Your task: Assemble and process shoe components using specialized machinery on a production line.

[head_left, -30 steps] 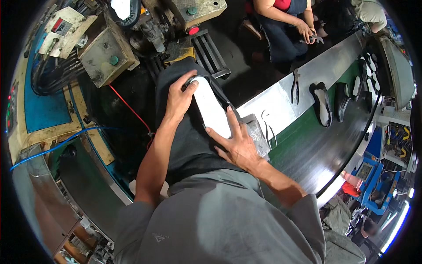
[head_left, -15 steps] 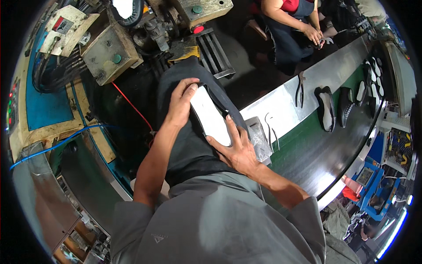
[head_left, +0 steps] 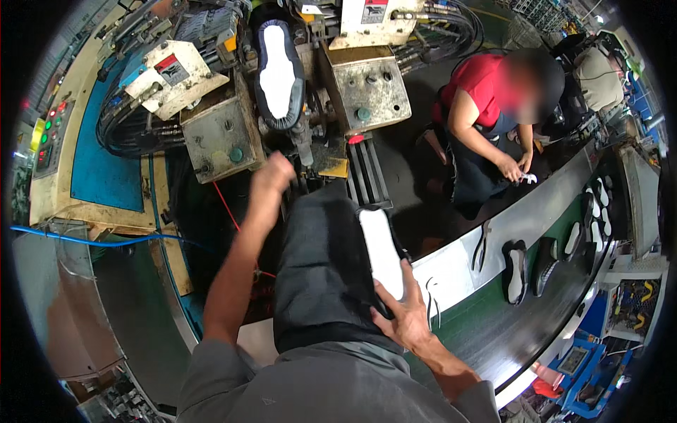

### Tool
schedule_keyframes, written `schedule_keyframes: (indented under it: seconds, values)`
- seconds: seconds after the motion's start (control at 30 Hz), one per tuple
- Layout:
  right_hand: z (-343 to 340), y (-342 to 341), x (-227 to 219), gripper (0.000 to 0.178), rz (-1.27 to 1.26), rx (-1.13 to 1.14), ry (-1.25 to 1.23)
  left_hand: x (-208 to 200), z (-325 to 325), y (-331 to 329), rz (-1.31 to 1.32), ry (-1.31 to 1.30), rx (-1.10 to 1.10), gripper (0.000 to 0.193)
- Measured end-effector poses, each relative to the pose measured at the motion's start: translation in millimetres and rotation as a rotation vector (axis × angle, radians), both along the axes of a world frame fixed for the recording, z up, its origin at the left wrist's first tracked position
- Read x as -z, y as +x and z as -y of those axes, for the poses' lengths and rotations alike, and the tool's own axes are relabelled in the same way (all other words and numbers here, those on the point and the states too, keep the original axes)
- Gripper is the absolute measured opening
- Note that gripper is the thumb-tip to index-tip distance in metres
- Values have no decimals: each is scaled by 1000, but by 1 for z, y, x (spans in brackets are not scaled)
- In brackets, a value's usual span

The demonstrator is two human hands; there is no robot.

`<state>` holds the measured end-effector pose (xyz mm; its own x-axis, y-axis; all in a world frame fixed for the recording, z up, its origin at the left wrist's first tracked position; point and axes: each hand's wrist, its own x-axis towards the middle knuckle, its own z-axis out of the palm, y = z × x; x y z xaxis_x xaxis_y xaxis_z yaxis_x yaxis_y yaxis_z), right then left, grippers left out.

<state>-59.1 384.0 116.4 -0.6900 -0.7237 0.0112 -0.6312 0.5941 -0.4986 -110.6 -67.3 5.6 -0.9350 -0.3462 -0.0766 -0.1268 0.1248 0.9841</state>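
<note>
To my right slants the counter (head_left: 451, 273), a bright metal strip along a dark green belt (head_left: 479, 342). Pliers (head_left: 481, 248) lie on the metal; a slim curved tool (head_left: 431, 299) (I can't make out its kind) lies nearer me. The belt carries a pale-centred black shoe (head_left: 517, 275), another black shoe (head_left: 544, 269) just beside it, and white-bottomed pieces (head_left: 596, 211) clustered farther off.

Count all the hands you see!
4: wearer's left hand near a metal box, right hand on the white-bottomed shoe, co-worker's two hands at a tool. Others may be hidden.
</note>
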Motion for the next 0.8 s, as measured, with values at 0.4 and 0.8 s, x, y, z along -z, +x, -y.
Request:
schedule_keyframes:
  seconds: [0.4,0.8]
  values:
    - [195,-172,-97,73,-231,-49,-165,-154,63,-101,-314,509,-170,57]
    - [368,-246,-46,79,-342,1,-298,-107,-35,168,-323,908,-233,104]
